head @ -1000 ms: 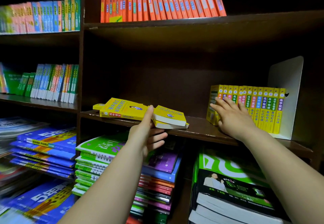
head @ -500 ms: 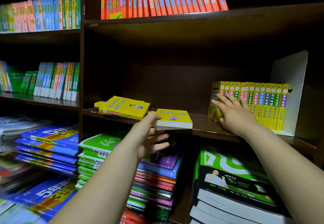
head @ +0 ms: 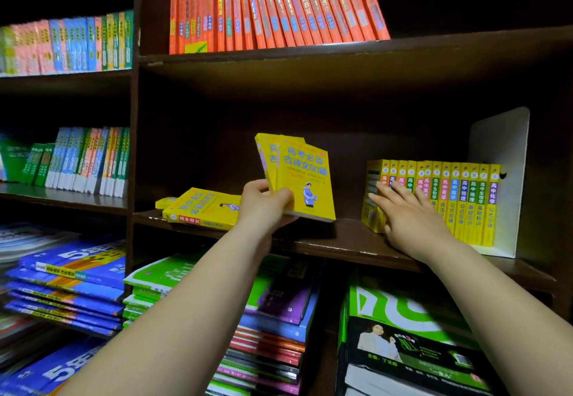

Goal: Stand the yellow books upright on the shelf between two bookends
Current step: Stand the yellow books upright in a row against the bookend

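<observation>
Dark shelf (head: 347, 237): left hand (head: 263, 200) grips two yellow books (head: 305, 178); right hand (head: 409, 213) flat, covering left spines of standing row (head: 465, 197).

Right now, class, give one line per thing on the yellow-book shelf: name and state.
left hand, fingers curled round the held books.
held books, upright, slightly fanned.
right hand, open, flat against the standing row.
standing row, upright, against the bookend.
flat books, lying on the shelf, left of the held books.
bookend, upright at the row's right end.
</observation>
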A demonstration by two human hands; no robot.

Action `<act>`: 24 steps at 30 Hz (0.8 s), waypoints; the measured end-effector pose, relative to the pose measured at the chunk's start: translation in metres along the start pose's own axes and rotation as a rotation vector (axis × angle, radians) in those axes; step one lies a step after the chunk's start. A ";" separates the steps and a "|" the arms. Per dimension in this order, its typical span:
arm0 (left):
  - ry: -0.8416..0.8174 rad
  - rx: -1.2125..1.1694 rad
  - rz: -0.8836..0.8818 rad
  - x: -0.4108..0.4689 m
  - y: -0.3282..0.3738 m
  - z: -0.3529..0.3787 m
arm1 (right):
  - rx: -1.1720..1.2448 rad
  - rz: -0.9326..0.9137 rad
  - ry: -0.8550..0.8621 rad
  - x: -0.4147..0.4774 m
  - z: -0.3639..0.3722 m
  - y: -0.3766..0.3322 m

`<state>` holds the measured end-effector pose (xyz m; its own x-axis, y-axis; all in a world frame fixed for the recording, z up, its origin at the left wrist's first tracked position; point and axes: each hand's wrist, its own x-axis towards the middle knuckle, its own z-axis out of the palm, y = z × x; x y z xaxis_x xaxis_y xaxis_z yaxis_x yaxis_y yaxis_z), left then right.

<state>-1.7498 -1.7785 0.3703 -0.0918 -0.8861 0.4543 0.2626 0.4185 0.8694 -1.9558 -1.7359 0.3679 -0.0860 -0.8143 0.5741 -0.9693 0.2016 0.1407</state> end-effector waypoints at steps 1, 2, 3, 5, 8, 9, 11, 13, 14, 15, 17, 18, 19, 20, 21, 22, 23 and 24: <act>0.017 0.045 0.013 0.009 0.000 0.005 | 0.005 0.002 -0.001 0.000 0.000 0.000; 0.030 0.099 0.015 0.017 -0.001 0.009 | 0.010 0.003 -0.005 0.000 0.000 0.000; 0.035 0.152 0.004 0.025 -0.001 0.014 | 0.011 0.000 -0.007 0.000 0.000 0.000; 0.028 0.236 -0.006 0.036 -0.003 0.023 | 0.013 -0.003 0.001 0.001 0.000 0.001; 0.023 0.353 0.039 0.048 -0.011 0.040 | 0.025 -0.001 0.018 0.001 0.002 0.002; 0.021 0.398 0.057 0.051 -0.014 0.046 | 0.027 -0.003 0.022 0.001 0.003 0.002; 0.028 0.476 0.078 0.058 -0.018 0.056 | 0.034 -0.007 0.020 0.002 0.004 0.003; 0.042 0.503 0.083 0.061 -0.022 0.064 | 0.043 -0.011 0.021 0.003 0.006 0.004; 0.042 0.522 0.091 0.062 -0.024 0.066 | 0.045 -0.012 0.027 0.004 0.006 0.004; 0.032 0.555 0.098 0.062 -0.026 0.067 | 0.044 -0.011 0.033 0.004 0.006 0.004; -0.003 0.618 0.108 0.061 -0.029 0.069 | 0.038 -0.011 0.033 0.004 0.006 0.003; -0.027 0.640 0.117 0.060 -0.030 0.071 | 0.037 -0.009 0.030 0.003 0.006 0.003; -0.055 0.659 0.126 0.059 -0.031 0.073 | 0.036 -0.008 0.028 0.004 0.006 0.003; -0.084 0.681 0.137 0.059 -0.033 0.075 | 0.036 -0.008 0.028 0.004 0.006 0.003; -0.116 0.701 0.146 0.058 -0.034 0.077 | 0.038 -0.008 0.031 0.004 0.006 0.002; -0.149 0.713 0.150 0.057 -0.036 0.080 | 0.040 -0.007 0.035 0.004 0.006 0.002; -0.178 0.719 0.147 0.056 -0.038 0.083 | 0.041 -0.007 0.038 0.005 0.006 0.002; -0.198 0.721 0.137 0.056 -0.040 0.085 | 0.041 -0.007 0.039 0.005 0.006 0.002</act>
<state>-1.8466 -1.8279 0.3775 -0.2918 -0.7931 0.5347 -0.4021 0.6089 0.6838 -1.9594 -1.7427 0.3660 -0.0705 -0.7935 0.6045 -0.9786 0.1725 0.1124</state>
